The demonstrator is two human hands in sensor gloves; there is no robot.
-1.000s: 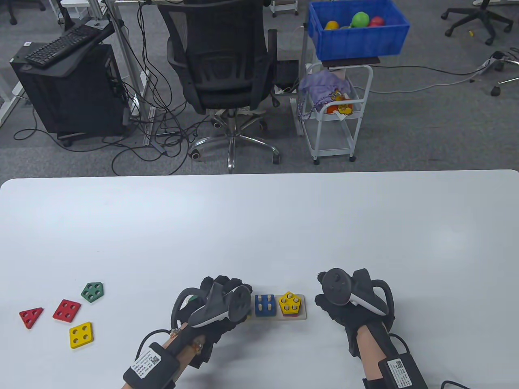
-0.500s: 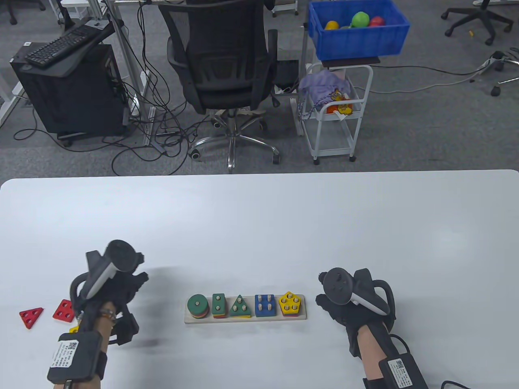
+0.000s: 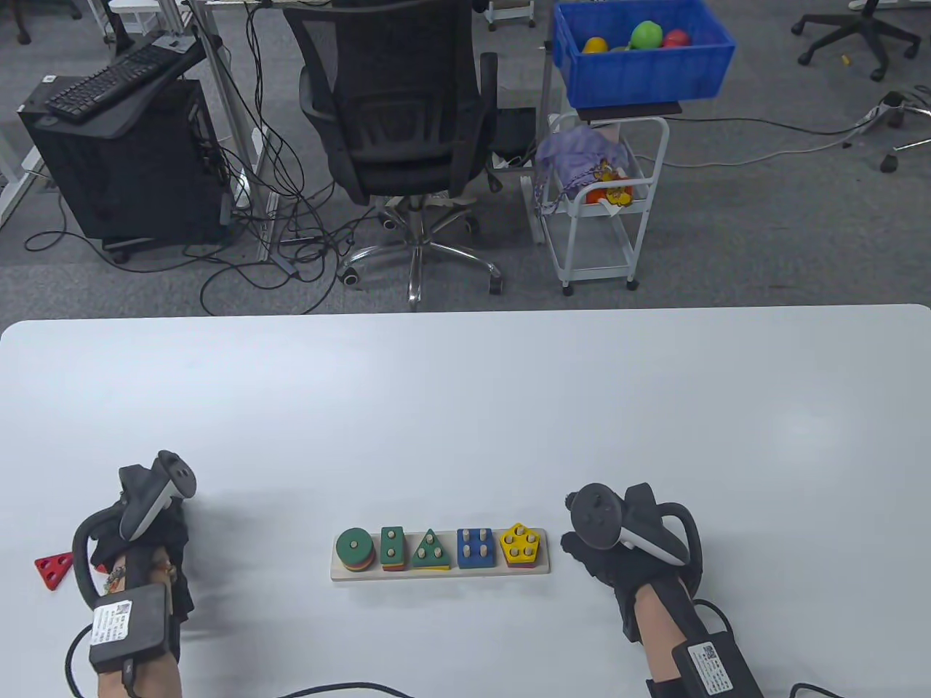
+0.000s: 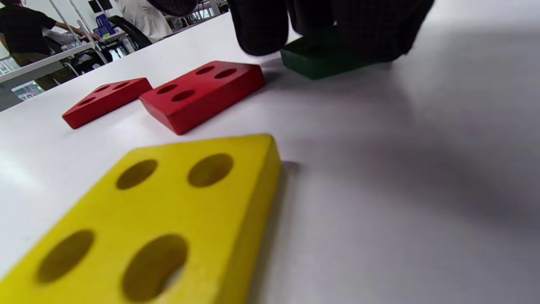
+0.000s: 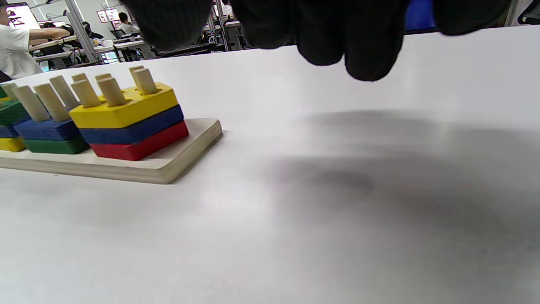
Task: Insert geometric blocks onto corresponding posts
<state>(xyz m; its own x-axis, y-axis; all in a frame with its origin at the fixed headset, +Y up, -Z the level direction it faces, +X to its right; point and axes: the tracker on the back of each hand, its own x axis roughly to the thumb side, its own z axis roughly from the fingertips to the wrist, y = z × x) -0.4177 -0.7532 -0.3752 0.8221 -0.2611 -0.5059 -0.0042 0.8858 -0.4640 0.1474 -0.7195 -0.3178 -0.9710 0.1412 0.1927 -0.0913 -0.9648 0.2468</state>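
My left fingers (image 4: 261, 29) press down on the green block (image 4: 320, 63) near the desk's (image 3: 465, 407) front left corner, so I should pinch its edges squarely before lifting; my right hand (image 3: 618, 560) rests loosely curled, holding nothing.

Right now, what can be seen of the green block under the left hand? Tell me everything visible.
The green block shows only in the left wrist view: a flat, dark green piece, painted wood by its look, lying on the white table beyond the red square block. The left hand has its gloved fingers on top of it, covering most of it, so its shape and holes cannot be told. Whether the fingers grip it or just rest on it is unclear.
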